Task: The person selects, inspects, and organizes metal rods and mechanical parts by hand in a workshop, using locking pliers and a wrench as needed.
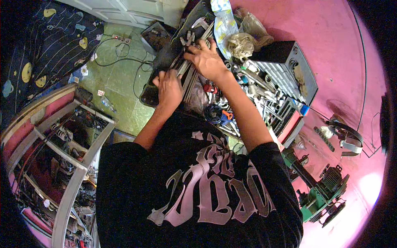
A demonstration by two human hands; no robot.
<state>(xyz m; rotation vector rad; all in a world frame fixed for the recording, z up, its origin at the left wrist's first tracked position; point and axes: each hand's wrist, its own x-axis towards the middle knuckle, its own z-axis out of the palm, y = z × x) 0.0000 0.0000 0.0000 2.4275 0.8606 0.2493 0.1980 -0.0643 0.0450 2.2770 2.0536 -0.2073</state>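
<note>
A bundle of long, thin metal rods (191,82) lies lengthwise in a long dark tray (149,94). My left hand (168,87) is at the near left side of the rods, its fingers curled and their tips hidden; I cannot make out what they hold. Farther up, my right hand (206,61) rests over the rods with its fingers bent and spread apart. Just beyond its fingertips are several short metal pieces (188,39) in the tray. A silver caliper-like tool (201,22) lies at the tray's far end.
Metal sockets and wrenches (264,97) are heaped at the right, beside a metal case (285,62). Plastic bags (244,41) sit at the back. A cable (120,61) crosses the floor. A frame cabinet (78,161) stands left, a green machine (322,186) right.
</note>
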